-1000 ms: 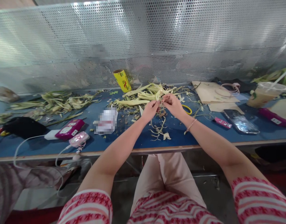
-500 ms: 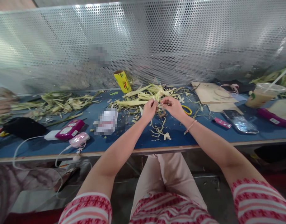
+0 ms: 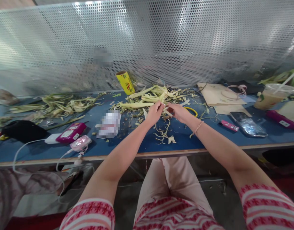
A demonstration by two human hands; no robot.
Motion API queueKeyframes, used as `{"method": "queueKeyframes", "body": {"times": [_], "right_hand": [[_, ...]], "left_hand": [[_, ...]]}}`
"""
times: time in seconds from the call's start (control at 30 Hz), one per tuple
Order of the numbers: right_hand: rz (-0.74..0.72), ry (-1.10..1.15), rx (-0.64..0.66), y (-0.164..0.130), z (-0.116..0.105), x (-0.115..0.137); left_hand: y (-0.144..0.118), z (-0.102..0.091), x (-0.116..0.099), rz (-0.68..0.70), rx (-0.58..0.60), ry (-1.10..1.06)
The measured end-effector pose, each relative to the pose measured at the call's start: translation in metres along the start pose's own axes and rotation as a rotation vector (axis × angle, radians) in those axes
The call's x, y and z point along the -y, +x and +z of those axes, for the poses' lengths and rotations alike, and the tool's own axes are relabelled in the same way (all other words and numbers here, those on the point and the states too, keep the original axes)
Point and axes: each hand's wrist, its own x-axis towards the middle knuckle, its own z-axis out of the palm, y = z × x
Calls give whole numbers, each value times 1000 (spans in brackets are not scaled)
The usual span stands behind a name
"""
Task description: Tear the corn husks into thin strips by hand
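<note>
Strip of pale leaf sits just above the middle of the frame, pinched between both hands; the left hand comes at it from the left with fingers curled and closed on its left end, the right hand from the right with fingertips closed on the other end, a thin bracelet on that wrist; the two hands nearly touch over the blue table; just behind them, toward the upper centre, lies a heap of leaves; below the hands a few curled scraps lie loose on the table; a yellow ring lies just right of the right hand; a yellow roll stands tilted at upper centre left; a phone lies at the right; a pink device at the left; a drink cup at the far right.
</note>
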Motion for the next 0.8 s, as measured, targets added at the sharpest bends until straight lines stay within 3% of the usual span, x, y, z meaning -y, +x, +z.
{"method": "queueKeyframes", "body": {"times": [0.17,0.3,0.57,0.67,0.8], "right_hand": [[-154,-65,-32,6,-6,-3],[-315,-123,-37,11,-11,-8],[-421,-188,-9,9,-14,-4],[-538,-306,-16,10,-16,-4],[-582,-457,30,8,-16,-1]], "left_hand": [[-2,2,0,-11,67,-110],[0,5,2,-136,115,-294],[5,7,2,-317,98,-525],[5,6,2,-315,71,-541],[6,6,2,-302,41,-494]]}}
